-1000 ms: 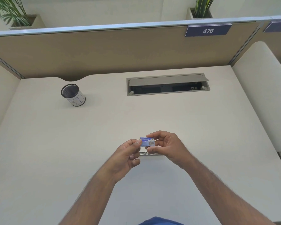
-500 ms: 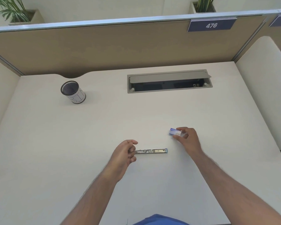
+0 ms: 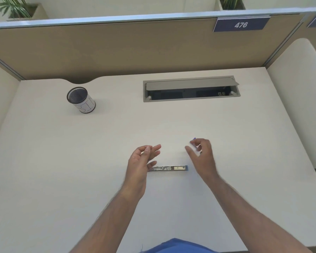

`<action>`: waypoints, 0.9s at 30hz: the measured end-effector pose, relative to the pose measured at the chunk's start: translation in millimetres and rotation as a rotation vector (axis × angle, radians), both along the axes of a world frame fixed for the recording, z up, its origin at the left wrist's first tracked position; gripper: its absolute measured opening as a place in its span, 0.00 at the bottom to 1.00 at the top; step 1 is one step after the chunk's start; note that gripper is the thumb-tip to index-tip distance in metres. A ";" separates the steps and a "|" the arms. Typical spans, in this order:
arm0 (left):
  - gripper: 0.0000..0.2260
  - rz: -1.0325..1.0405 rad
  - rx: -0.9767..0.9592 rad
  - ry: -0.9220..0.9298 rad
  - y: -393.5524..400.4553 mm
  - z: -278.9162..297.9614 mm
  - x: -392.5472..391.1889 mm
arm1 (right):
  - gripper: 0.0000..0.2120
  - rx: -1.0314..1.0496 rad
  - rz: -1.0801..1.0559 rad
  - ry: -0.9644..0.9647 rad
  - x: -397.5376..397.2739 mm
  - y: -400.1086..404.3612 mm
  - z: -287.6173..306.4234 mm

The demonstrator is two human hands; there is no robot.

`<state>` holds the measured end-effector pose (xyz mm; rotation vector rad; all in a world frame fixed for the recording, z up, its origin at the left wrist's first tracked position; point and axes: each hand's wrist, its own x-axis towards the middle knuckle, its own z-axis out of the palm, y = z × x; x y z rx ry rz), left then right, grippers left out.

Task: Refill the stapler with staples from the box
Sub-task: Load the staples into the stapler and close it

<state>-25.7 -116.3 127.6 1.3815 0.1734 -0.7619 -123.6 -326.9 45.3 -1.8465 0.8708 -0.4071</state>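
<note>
Where the desk [image 3: 62, 179] runs bare in its near-middle part, the stapler [image 3: 169, 168] lies flat: a slim, silvery metal bar, long axis running left to right, its top face showing small plates and rivets, right end squared off. Its left end is hidden behind the left hand [image 3: 140, 162].

Left hand hovers above that end, palm turned inward, fingers [image 3: 154, 149] loosely extended and slightly spread, holding nothing. Whether it touches the stapler cannot be told. Right hand [image 3: 202, 156] sits right of and farther than the stapler, apart from it, back of the hand toward the camera, fingers curled downward. Just beyond its fingertips a sliver of the blue staple box [image 3: 193, 139] shows; most of it is hidden by the hand, and whether the fingers are pinching it or merely over it cannot be told. Both forearms bare, reaching in from the near edge; a bit of blue clothing [image 3: 175, 246] at the bottom.

Surroundings: black mesh pen cup [image 3: 80, 99] with a white label, far left, well apart from the hands. Grey cable hatch [image 3: 191, 88] set into the far desk, lid raised, dark inside. Tan partition [image 3: 117, 50] behind, carrying a blue plate [image 3: 241, 24] reading 476. Potted plants [image 3: 13, 8] above the partition
</note>
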 end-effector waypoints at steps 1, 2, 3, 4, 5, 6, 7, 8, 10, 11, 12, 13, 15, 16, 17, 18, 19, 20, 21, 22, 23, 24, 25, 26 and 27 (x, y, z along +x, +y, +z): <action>0.06 0.002 -0.007 -0.016 -1.9 0.6 -1.0 | 0.07 0.079 0.055 0.001 0.8 10.5 10.9; 0.07 0.003 -0.013 -0.032 -3.7 1.5 -2.3 | 0.02 0.196 0.108 0.012 1.5 20.6 21.2; 0.07 0.004 -0.019 -0.043 -4.9 2.1 -3.4 | 0.02 0.328 0.154 0.020 2.5 30.7 31.1; 0.08 0.003 -0.026 -0.050 -6.0 2.7 -4.7 | 0.05 0.469 0.189 0.019 3.1 40.4 39.9; 0.09 0.000 -0.035 -0.054 -6.1 3.1 -5.4 | 0.09 0.612 0.220 0.014 3.9 49.5 47.4; 0.09 -0.013 -0.043 -0.055 -6.5 3.6 -6.3 | 0.13 0.747 0.242 0.007 4.6 56.6 53.7; 0.09 -0.035 -0.046 -0.058 -6.7 4.1 -6.8 | 0.16 0.864 0.260 0.001 5.3 62.7 59.1; 0.10 -0.062 -0.047 -0.061 -7.0 5.1 -7.2 | 0.19 0.958 0.277 -0.004 6.4 67.6 63.3; 0.13 -0.109 -0.052 -0.070 -7.6 7.5 -8.2 | 0.23 1.081 0.299 -0.009 9.4 74.3 68.9; 0.15 -0.126 -0.052 -0.081 -7.9 9.2 -8.3 | 0.25 1.119 0.301 -0.007 11.5 76.5 70.8; 0.17 -0.143 -0.047 -0.096 -7.8 11.1 -8.1 | 0.27 1.148 0.295 -0.002 13.7 78.1 72.2; 0.18 -0.157 -0.044 -0.113 -6.7 12.1 -7.8 | 0.28 1.168 0.284 0.005 16.1 79.4 73.1; 0.15 -0.187 -0.038 -0.136 -3.3 10.5 -6.5 | 0.28 1.199 0.265 0.019 20.3 81.1 75.6; 0.13 -0.208 -0.032 -0.146 -1.4 8.8 -5.6 | 0.26 1.218 0.255 0.020 22.0 81.6 76.6; 0.11 -0.230 -0.025 -0.159 0.1 7.6 -4.6 | 0.24 1.241 0.244 0.014 23.1 81.9 77.1; 0.11 -0.249 -0.020 -0.175 1.3 7.8 -3.8 | 0.23 1.263 0.235 0.009 24.5 82.3 77.1; 0.12 -0.264 -0.019 -0.189 1.8 8.7 -3.2 | 0.21 1.280 0.229 0.003 25.8 82.1 76.6; 0.13 -0.278 -0.022 -0.197 2.2 9.9 -2.4 | 0.20 1.294 0.230 -0.003 27.0 81.9 76.5; 0.14 -0.290 -0.025 -0.198 2.5 10.7 -1.1 | 0.19 1.306 0.237 -0.011 28.2 81.6 75.5; 0.15 -0.304 -0.028 -0.196 3.1 11.3 0.5 | 0.18 1.318 0.242 -0.019 29.0 81.0 74.6; 0.16 -0.324 -0.030 -0.191 3.6 11.9 2.5 | 0.17 1.327 0.243 -0.025 29.5 80.0 73.5; 0.16 -0.348 -0.032 -0.186 4.2 11.9 4.7 | 0.17 1.334 0.242 -0.027 29.9 78.8 72.9; 0.16 -0.372 -0.035 -0.183 5.3 11.9 7.0 | 0.17 1.338 0.243 -0.029 29.8 77.2 72.1; 0.15 -0.393 -0.040 -0.180 6.6 11.5 9.3 | 0.17 1.339 0.249 -0.028 29.9 75.9 71.1; 0.15 -0.406 -0.044 -0.176 7.9 11.2 10.9 | 0.17 1.335 0.255 -0.027 29.5 74.2 70.3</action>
